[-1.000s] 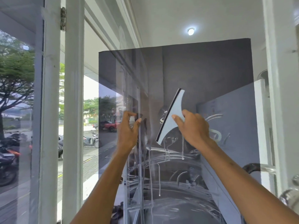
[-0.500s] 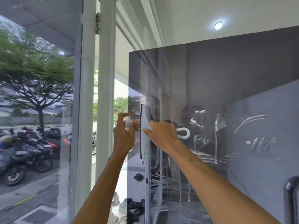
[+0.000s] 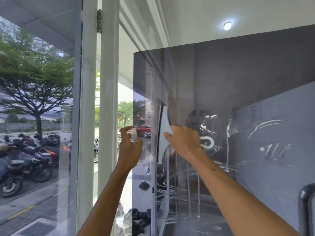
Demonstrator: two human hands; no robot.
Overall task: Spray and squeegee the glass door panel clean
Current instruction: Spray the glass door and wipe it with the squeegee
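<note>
Head view looked along a glass door panel (image 3: 247, 99) that filled the right half of the frame, dark and reflective, with white soapy streaks (image 3: 265, 126) smeared across its centre right and thin runs trailing down toward the lower centre.

At mid-frame the right hand (image 3: 184, 142) gripped a white squeegee (image 3: 164, 133), fingers curled round its body. The tool stood upright, its black blade on the left side and pressed to the glass near the panel's left edge. A white loop of the handle (image 3: 207, 143) stuck out to the right of the hand.

Just left of it, apart from the squeegee, the left hand (image 3: 130, 147) was raised with its fingers curled round a small clear bottle (image 3: 134, 133), the forefinger arched over the top. The bottle was blurred, and its nozzle could not be made out.

A white door frame (image 3: 109, 99) ran top to bottom at centre left, with a metal hinge (image 3: 99, 21) near the upper edge. Through the glass on the left side of the frame stood a row of parked motorcycles (image 3: 25, 159) under a leafy tree (image 3: 34, 74), and a red car (image 3: 144, 129) showed beyond the left hand. A round ceiling light (image 3: 227, 25) glowed at upper right. A dark curved door handle (image 3: 305, 210) sat in the lower right corner, and some shoes (image 3: 136, 218) lay at bottom centre.
</note>
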